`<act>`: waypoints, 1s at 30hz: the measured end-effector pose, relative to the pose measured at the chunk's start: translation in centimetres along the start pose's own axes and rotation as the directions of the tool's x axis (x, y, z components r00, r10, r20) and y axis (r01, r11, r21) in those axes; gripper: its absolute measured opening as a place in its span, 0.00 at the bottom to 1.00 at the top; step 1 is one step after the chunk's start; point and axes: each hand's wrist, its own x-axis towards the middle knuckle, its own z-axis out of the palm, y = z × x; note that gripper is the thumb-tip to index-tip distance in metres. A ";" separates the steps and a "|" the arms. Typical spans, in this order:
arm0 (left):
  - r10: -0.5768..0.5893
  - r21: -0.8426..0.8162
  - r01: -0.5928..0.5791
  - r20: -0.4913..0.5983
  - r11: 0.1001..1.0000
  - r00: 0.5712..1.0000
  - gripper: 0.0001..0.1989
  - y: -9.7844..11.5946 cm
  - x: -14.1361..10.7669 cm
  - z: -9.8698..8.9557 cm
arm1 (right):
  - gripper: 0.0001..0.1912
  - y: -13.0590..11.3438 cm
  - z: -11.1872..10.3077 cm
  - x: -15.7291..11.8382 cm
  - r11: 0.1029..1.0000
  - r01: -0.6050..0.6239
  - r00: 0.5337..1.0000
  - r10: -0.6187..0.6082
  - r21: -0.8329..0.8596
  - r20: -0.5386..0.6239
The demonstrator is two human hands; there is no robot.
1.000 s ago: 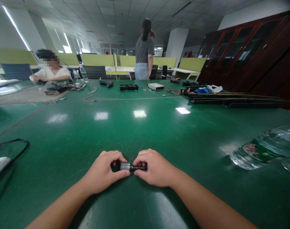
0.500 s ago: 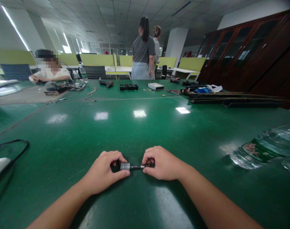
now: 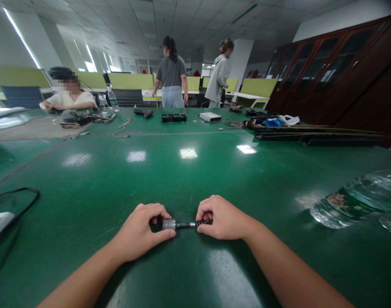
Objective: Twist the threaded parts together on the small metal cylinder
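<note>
My left hand grips a short grey metal cylinder between thumb and fingers, low over the green table. From the cylinder a thin dark shaft runs right to a silver tip. My right hand pinches a small dark coiled or ridged piece at the end of that tip. Whether the piece and the tip are joined cannot be made out, and its right part is hidden by my fingers.
Water bottles lie at the right. A black cable and a white power strip are at the left. Tools, a black frame and a silver box line the far side. A person sits far left; two people stand behind.
My right hand has moved slightly right, showing more of the silver tip and the dark piece. The two standing people have moved apart. My left hand stays in place.
</note>
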 end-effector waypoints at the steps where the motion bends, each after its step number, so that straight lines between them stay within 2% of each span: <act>1: 0.000 0.002 0.000 -0.002 1.000 1.000 0.12 0.0 0.0 0.0 | 0.03 0.0 0.0 0.0 1.000 0.001 1.000 -0.001 -0.005 0.000; 26: 0.027 0.015 -0.027 -0.009 1.000 1.000 0.13 -0.2 0.0 0.0 | 0.04 -0.8 1.0 0.5 0.999 0.045 0.998 -0.044 0.017 -0.042; 30: 0.024 0.017 -0.024 -0.018 1.000 1.000 0.12 -0.3 -0.1 0.0 | 0.17 -1.6 1.4 0.6 0.981 0.060 0.997 -0.052 0.186 -0.050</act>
